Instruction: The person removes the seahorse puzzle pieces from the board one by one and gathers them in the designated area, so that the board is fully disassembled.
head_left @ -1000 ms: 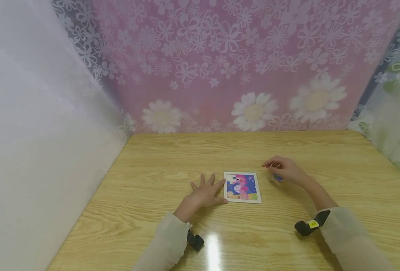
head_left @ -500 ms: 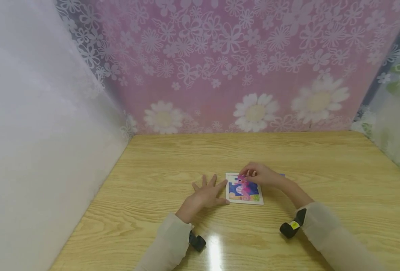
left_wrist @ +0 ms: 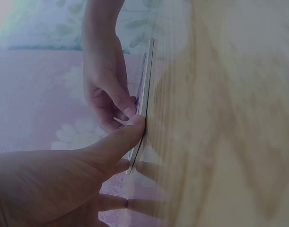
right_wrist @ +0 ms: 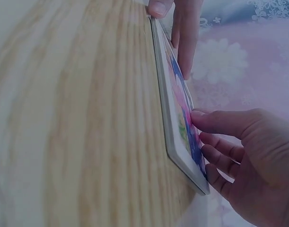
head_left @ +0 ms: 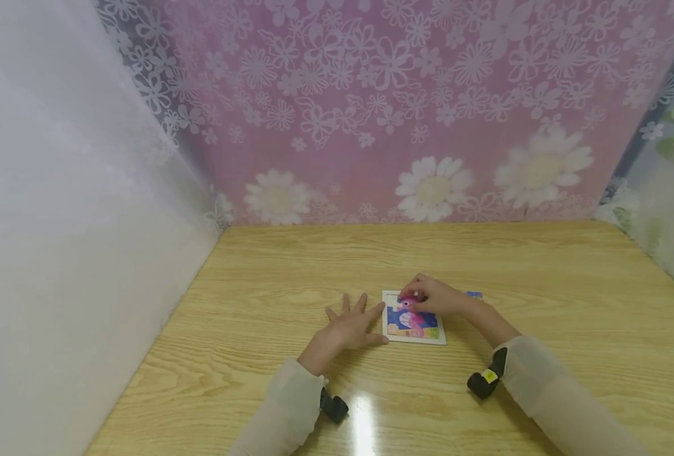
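Puzzle (head_left: 412, 322) with a pink seahorse on it lies flat on the wood table (head_left: 280, 266), between two hands. It sits in a white frame (head_left: 419, 341). The seahorse has blue sea around it, and a pale patch shows at the top left corner.

The left hand (head_left: 348, 328) lies with its fingers spread apart. Its thumb and pointer finger touch the left side of the frame. The right hand (head_left: 438, 296) is bent over the top of the puzzle, and its fingers are curled. The right wrist view shows the thumb and fingertips on the puzzle's face, with the thumb apart from the others. I can't tell if they pinch a piece.

A small blue piece (head_left: 474, 294) peeks out on the table behind the right wrist. Each pale sleeve (head_left: 294, 392) has a black camera (head_left: 334, 407) at its end. A pink cloth (head_left: 343, 145) with white flowers hangs behind the table, and a white cloth (head_left: 86, 158) hangs at the left.
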Demonstrator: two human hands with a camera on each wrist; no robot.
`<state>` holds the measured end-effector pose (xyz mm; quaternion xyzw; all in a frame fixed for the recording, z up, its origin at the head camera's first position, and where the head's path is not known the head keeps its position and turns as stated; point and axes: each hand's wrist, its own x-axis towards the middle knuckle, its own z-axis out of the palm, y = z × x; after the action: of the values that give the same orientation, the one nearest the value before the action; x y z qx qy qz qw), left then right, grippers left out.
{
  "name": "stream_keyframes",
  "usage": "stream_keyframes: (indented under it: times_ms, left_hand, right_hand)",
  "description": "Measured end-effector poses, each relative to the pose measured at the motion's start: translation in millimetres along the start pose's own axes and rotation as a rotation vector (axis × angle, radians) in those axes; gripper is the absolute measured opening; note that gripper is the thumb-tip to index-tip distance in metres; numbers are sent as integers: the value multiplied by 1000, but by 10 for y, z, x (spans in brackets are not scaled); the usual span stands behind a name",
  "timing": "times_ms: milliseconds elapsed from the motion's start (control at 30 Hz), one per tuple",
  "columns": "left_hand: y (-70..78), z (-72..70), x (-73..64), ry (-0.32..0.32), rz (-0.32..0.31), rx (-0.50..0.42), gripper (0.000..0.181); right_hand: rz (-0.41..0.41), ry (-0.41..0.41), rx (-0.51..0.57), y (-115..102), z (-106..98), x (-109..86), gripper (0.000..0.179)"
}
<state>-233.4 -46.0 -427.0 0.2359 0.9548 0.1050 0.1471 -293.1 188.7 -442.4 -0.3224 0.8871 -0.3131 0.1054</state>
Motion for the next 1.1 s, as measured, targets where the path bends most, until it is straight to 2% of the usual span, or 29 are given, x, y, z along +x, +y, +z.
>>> stream_keyframes:
  times_ms: [467, 867, 1100]
  left_hand:
    - [5, 1, -16, -2, -1, -10, 73]
    - [-9, -7, -8, -8, -2, -10, 73]
    - [-23, 3, 4, -2, 3, -10, 73]
  right_hand:
    - [-59, 32, -41, 13, 21, 1, 20]
    - [-61, 50, -30, -31, 16, -1, 21]
    - [-88, 45, 2, 24, -4, -14, 22]
